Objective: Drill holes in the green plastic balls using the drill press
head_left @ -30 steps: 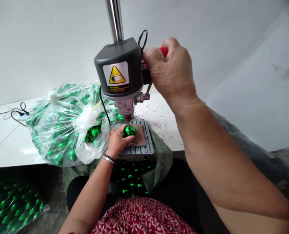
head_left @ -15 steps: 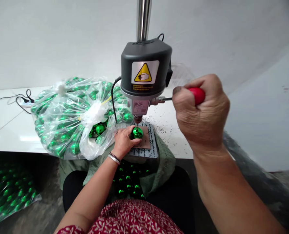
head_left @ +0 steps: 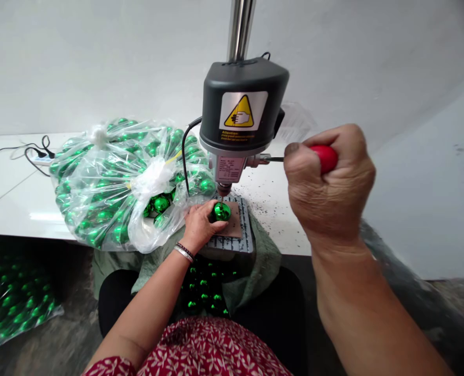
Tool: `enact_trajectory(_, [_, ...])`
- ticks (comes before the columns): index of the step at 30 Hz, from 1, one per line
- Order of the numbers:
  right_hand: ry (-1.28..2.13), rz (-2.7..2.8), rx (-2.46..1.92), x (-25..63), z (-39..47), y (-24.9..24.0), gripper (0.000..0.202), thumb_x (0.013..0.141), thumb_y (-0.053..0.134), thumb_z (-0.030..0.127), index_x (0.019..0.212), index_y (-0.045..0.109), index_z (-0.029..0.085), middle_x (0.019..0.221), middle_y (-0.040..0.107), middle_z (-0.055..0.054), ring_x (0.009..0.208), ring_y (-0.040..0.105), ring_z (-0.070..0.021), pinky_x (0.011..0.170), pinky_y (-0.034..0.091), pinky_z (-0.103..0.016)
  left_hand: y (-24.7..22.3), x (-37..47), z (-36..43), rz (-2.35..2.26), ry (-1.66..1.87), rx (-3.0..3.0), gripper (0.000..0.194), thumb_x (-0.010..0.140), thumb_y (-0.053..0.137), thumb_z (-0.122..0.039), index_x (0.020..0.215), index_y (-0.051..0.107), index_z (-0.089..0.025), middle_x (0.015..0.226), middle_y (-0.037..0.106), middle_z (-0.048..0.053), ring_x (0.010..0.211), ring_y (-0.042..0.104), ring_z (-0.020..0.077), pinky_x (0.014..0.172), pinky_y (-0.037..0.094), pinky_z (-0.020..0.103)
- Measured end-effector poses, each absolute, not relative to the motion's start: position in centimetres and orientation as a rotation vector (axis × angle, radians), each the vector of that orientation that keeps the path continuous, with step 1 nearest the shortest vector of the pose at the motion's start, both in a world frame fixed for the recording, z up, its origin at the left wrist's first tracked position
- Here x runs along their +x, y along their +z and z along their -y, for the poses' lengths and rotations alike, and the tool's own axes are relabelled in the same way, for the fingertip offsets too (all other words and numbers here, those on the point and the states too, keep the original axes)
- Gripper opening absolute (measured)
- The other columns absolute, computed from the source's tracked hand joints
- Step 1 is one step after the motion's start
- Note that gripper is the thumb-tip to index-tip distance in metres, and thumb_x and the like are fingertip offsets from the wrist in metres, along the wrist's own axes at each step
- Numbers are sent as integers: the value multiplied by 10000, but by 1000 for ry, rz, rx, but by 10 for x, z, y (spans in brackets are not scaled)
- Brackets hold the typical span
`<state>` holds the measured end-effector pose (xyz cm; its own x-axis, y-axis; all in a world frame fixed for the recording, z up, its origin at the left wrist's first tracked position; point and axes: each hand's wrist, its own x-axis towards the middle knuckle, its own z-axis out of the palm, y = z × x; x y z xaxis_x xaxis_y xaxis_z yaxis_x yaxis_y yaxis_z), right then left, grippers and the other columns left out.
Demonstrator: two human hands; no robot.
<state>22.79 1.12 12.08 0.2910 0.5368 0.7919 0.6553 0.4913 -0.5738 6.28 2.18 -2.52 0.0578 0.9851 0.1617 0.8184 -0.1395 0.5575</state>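
My left hand (head_left: 203,223) grips a shiny green ball (head_left: 222,211) between thumb and fingers, on a brown pad (head_left: 234,227) over the drill press base (head_left: 247,240). Just above the ball is the chuck (head_left: 224,190) of a dark grey drill press (head_left: 243,78); its thin bit reaches the ball's top, though I cannot tell how deep it goes. My right hand (head_left: 329,183) is wrapped round the red knob (head_left: 326,158) of the feed lever, to the right of the drill head.
Clear plastic bags of green balls (head_left: 110,188) lie on the white table (head_left: 4,209), left of the drill. Dark shavings (head_left: 269,209) are scattered to its right. More green balls (head_left: 204,292) lie below the base, and another bag (head_left: 16,297) is on the floor at left.
The view has shifted slightly, so the drill head appears further right. Both hands keep their holds; the ball remains under the chuck.
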Motion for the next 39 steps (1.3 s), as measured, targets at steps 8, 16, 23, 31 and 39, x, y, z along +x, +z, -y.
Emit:
enact_trajectory(8, [-134, 1351, -1176, 227, -6, 106, 166, 771, 539, 324, 717, 439, 203, 578, 439, 66, 516, 377, -47, 541, 362, -207, -30, 61, -23, -1806, 756, 2009, 606, 714, 777, -361, 1289, 618, -255, 1265, 667, 66, 1148, 551, 334, 1016, 399, 491])
enact_trajectory(16, [-231, 1325, -1150, 225, -2, 88, 156, 812, 546, 328, 747, 459, 216, 610, 456, 42, 536, 416, -62, 534, 378, -220, -29, 61, -22, -1772, 769, 2000, 562, 711, 779, -353, 1249, 638, -274, 1213, 687, 48, 1104, 568, 306, 986, 421, 461])
enact_trajectory(23, [-371, 1328, -1019, 223, -2, 71, 111, 820, 570, 243, 757, 496, 190, 625, 527, 47, 509, 445, -36, 518, 397, -187, -32, 60, -23, -1753, 782, 1963, 562, 710, 777, -353, 1249, 634, -284, 1227, 681, 34, 1124, 542, 315, 1004, 404, 471])
enact_trajectory(31, [-325, 1363, -979, 221, 0, 47, 65, 829, 550, 228, 807, 508, 184, 676, 569, 34, 593, 530, -54, 569, 432, -190, -35, 58, -24, -1732, 811, 1974, 570, 693, 788, -346, 1236, 628, -282, 1202, 691, 21, 1083, 557, 292, 981, 413, 447])
enact_trajectory(39, [-81, 1305, -1084, 223, -19, 111, 196, 802, 552, 351, 759, 477, 175, 640, 474, 38, 555, 406, -42, 527, 351, -203, -29, 63, -19, -1665, 905, 1934, 460, 695, 759, -282, 1127, 628, -197, 1035, 709, 46, 975, 615, 246, 926, 448, 392])
